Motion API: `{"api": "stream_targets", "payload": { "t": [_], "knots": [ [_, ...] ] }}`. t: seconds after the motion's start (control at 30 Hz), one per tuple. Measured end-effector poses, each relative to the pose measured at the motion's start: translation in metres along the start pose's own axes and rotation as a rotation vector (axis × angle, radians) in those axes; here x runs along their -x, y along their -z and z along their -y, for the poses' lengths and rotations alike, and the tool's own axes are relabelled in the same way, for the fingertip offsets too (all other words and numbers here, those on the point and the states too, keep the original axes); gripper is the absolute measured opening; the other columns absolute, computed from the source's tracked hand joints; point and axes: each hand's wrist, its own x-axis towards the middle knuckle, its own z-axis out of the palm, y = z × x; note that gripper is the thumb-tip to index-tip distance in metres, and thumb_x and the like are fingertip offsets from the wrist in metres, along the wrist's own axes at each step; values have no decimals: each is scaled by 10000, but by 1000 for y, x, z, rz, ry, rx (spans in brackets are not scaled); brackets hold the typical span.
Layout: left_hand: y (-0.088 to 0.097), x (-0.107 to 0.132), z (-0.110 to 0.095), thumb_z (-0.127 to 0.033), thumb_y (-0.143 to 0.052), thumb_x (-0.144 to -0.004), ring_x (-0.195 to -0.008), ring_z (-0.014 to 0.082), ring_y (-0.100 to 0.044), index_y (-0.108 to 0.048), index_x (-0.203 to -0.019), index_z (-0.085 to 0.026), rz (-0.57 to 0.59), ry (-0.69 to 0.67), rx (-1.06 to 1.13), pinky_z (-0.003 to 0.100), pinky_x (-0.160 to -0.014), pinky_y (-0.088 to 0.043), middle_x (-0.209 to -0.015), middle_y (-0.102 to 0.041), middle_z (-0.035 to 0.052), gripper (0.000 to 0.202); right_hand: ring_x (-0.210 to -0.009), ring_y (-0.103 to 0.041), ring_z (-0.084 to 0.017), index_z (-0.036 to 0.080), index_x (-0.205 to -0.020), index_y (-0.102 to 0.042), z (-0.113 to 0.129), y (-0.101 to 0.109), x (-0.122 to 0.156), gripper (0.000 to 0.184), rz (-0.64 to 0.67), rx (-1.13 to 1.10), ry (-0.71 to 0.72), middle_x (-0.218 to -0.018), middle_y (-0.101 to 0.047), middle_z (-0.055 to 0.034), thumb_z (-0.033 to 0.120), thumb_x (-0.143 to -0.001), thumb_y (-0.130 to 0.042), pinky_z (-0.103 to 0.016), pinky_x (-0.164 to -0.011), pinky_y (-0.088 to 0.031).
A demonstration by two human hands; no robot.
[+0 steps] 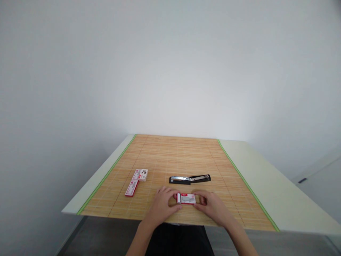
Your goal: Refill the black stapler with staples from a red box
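Left hand [163, 203]: grips the small red-and-white cardboard staple box [186, 198] at its left end.
Right hand [211, 204]: grips its right end.
Black-and-silver metal stapler [189, 179]: lies open just beyond.

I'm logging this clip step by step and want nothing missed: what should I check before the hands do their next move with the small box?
1. Both the left hand and right hand grip the small box: ok.
2. Tray of the small box slid open: cannot tell.
3. The stapler lies opened flat behind it, untouched: ok.
4. Two spare boxes sit left, apart from the hands: ok.
5. The bamboo mat lies flat on the table: ok.
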Motion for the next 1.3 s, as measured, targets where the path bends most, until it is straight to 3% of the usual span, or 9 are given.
{"api": "stream_targets", "payload": {
  "t": [0.33,0.43,0.5,0.6,0.67,0.77,0.9,1.13,1.3],
  "knots": [
    [-2,3,-1,-432,-809,-811,-1162,287,-600,-666,-1314,-349,-8,6,131,464,-1073,-440,-1198,-710,33,529,-674,-592,-163,269,-1249,-725,12,-2,-6,448,18,17,5,-724,-640,30,333,-807,-761,-266,-645,-368],
    [2,2,6,-402,-735,-865,-1046,248,-638,-648,-1317,-315,-8,53,177,420,-987,-505,-1155,-708,41,468,-684,-604,-173,270,-1349,-667,18,0,-6,553,5,1,16,-743,-651,27,376,-815,-766,-272,-646,-375],
    [4,-4,11,-358,-652,-913,-1002,225,-638,-649,-1284,-301,-83,89,142,403,-953,-520,-1142,-690,38,376,-691,-612,-177,283,-1351,-668,25,0,-7,530,-18,4,14,-749,-662,22,409,-842,-746,-275,-653,-380],
    [5,-22,19,-301,-657,-893,-1228,263,-565,-605,-1343,-298,-261,90,-3,471,-1108,-428,-1308,-617,59,453,-711,-628,-181,298,-1229,-742,36,-2,-10,387,-46,39,1,-750,-684,10,436,-867,-727,-276,-674,-381],
    [4,-34,25,-322,-741,-836,-1402,313,-428,-573,-1399,-291,-298,87,-97,534,-1194,-318,-1482,-513,83,588,-732,-639,-181,314,-1143,-776,43,-4,-13,300,-41,58,9,-760,-701,8,419,-866,-733,-272,-683,-374],
    [2,-47,32,-378,-794,-814,-1502,351,-288,-655,-1301,-295,-238,91,-146,585,-1221,-241,-1624,-382,76,513,-749,-646,-180,326,-1075,-799,49,-6,-15,226,-29,77,24,-772,-719,9,382,-868,-729,-267,-687,-364],
    [2,-47,35,-373,-800,-826,-1510,339,-279,-745,-1096,-304,-166,42,-100,591,-1217,-245,-1638,-393,28,284,-725,-635,-173,318,-1037,-813,51,-6,-17,194,-32,87,39,-763,-724,5,365,-871,-723,-261,-663,-345],
    [2,-31,23,-408,-842,-797,-1550,347,-225,-780,-1069,-349,-106,-30,-61,634,-1266,-122,-1671,-350,-27,285,-615,-572,-145,319,-1051,-815,61,1,-33,237,-121,94,70,-676,-683,17,449,-927,-660,-263,-598,-302],
    [1,-28,19,-430,-850,-788,-1576,344,-175,-786,-1062,-359,-95,-15,-70,628,-1286,-68,-1691,-304,-53,290,-663,-627,-158,333,-1029,-824,66,1,-49,227,-78,140,98,-722,-730,10,448,-924,-659,-258,-634,-356]
  ]
}}
